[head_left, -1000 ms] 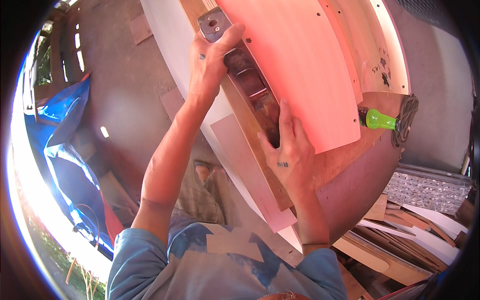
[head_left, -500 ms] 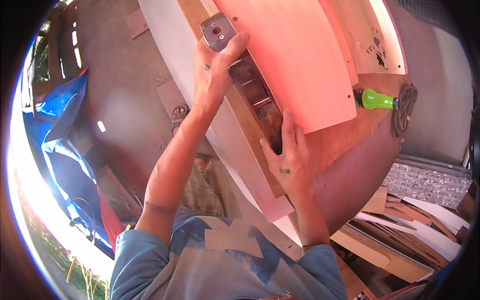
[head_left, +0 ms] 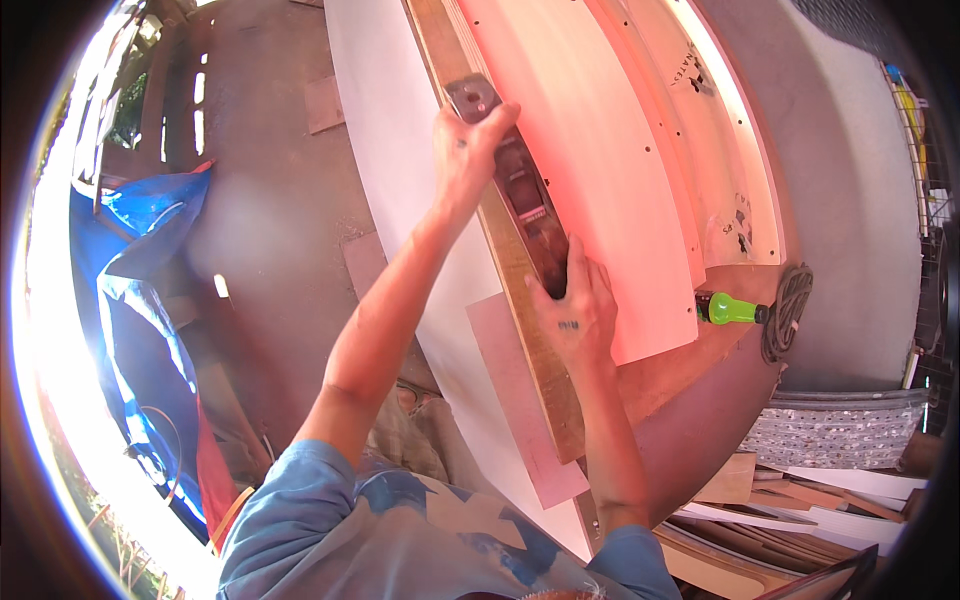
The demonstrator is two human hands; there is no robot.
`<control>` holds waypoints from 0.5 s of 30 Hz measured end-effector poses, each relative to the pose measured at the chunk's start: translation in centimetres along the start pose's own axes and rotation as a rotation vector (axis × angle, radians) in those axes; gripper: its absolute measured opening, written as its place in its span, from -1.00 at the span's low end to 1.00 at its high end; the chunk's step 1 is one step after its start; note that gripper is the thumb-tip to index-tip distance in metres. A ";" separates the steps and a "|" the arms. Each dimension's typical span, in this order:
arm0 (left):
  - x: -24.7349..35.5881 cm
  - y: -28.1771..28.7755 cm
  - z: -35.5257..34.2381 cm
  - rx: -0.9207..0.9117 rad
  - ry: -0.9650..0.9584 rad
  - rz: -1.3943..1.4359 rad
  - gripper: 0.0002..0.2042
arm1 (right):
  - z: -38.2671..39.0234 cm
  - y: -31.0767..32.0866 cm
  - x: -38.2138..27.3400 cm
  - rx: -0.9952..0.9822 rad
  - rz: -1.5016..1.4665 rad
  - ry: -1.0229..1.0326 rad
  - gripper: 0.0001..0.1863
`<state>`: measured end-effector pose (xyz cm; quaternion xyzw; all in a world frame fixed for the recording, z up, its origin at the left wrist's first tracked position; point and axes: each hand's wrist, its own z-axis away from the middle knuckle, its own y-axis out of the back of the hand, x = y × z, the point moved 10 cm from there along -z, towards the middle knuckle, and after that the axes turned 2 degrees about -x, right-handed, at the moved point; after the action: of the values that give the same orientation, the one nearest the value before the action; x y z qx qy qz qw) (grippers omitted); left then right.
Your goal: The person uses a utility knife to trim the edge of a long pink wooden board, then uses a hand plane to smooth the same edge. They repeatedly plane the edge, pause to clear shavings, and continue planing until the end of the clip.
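My left hand is closed around the front end of a long, dark hand plane, its thumb across the top. At the plane's rear, my right hand grips it between thumb and fingers. The plane lies lengthwise on the edge of a narrow light-brown board. Just right of it is a wide, pale, pink-lit panel with small holes. A white sheet and a short pinkish board lie along the left side.
A green bottle lies beside a coiled dark cord at the right. Stacked offcuts and a speckled sheet are at lower right. A blue tarp hangs at the left, beside the grey ground.
The view has shifted, so the workpiece and bottle appear lower. Relative to them, both hands and the plane have moved forward along the board, away from my body, keeping the same grip.
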<state>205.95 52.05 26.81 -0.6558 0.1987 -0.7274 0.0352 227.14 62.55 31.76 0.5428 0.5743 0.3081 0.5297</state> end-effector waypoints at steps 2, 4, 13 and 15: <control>-0.3 2.0 -5.2 -0.002 -0.034 -0.038 -0.63 | -4.7 -1.7 -1.1 0.044 0.007 0.009 -0.18; -1.5 3.4 -9.1 0.016 0.007 -0.063 -0.62 | -8.1 -3.2 -2.1 0.008 0.019 -0.010 -0.18; -2.8 3.3 -10.6 0.002 0.035 -0.091 -0.59 | -9.3 -4.3 -1.6 -0.027 0.054 0.018 -0.20; -2.6 3.2 -10.1 0.004 0.038 -0.124 -0.59 | -8.9 -4.4 -1.5 -0.044 0.055 0.040 -0.20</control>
<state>195.81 52.34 22.66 -0.6528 0.1570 -0.7410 -0.0123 217.25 62.15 30.29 0.5404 0.5624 0.3460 0.5214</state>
